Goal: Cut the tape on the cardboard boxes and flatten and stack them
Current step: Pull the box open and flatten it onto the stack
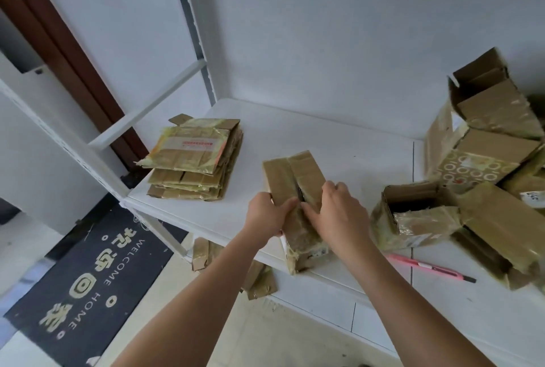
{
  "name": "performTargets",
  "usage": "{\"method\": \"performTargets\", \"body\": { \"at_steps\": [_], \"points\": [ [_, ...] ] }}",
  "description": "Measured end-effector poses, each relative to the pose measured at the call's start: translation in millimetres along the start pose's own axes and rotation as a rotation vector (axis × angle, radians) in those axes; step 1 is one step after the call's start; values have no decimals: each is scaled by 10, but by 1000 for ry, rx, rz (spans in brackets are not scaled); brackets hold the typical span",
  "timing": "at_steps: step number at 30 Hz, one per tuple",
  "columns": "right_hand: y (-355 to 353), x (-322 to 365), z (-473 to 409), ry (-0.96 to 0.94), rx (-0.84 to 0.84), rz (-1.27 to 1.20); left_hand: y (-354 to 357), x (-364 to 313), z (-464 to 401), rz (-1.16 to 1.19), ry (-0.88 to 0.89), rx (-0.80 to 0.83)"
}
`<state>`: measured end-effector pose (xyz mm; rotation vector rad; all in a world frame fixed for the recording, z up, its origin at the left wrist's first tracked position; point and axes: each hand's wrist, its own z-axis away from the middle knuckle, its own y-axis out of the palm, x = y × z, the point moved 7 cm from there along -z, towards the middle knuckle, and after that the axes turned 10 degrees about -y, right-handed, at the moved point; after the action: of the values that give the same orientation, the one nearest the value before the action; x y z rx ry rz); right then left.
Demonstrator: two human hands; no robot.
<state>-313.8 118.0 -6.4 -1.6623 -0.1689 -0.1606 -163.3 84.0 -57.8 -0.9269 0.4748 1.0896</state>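
Both hands (pixel 298 213) grip box (pixel 295 198) mid-frame, thumbs at cut seam. Step: prying flaps open. Next: flatten, add to stack (pixel 194 160) upper left.

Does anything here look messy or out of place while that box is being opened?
Yes. Scraps of cardboard lie on the floor under the white shelf edge, apparently fallen. The pink utility knife lies loose near the shelf's front. The unflattened boxes on the right are heaped crookedly, unlike the neat flattened stack.

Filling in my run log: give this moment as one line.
step: opening box seam | both hands gripping box | knife lying on shelf | flattened stack at left
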Motion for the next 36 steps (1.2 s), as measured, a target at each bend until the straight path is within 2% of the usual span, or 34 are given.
{"method": "performTargets", "body": {
  "at_steps": [3, 8, 15, 22, 28, 32, 36],
  "points": [
    [23, 19, -52, 5, 30, 27, -1, 19, 5, -7, 24, -7],
    [18, -15, -145, -32, 66, -67, -2, 2, 7, -45, 44, -27],
    [23, -261, -165, 3, 109, -432, 9, 2, 7, -69, 36, -36],
    [82, -356, -201, -61, 180, -541, 12, -12, 17, -91, 39, -45],
    [98, -574, -215, 8, 157, -665, 9, -1, 18, -77, 58, -40],
    [98, -559, -245, -1, 254, -644, 20, 6, 12, -79, 30, -31],
    [-12, -463, -392, 57, 220, -690, -28, -97, 8, -75, -55, 67]
  ]
}}
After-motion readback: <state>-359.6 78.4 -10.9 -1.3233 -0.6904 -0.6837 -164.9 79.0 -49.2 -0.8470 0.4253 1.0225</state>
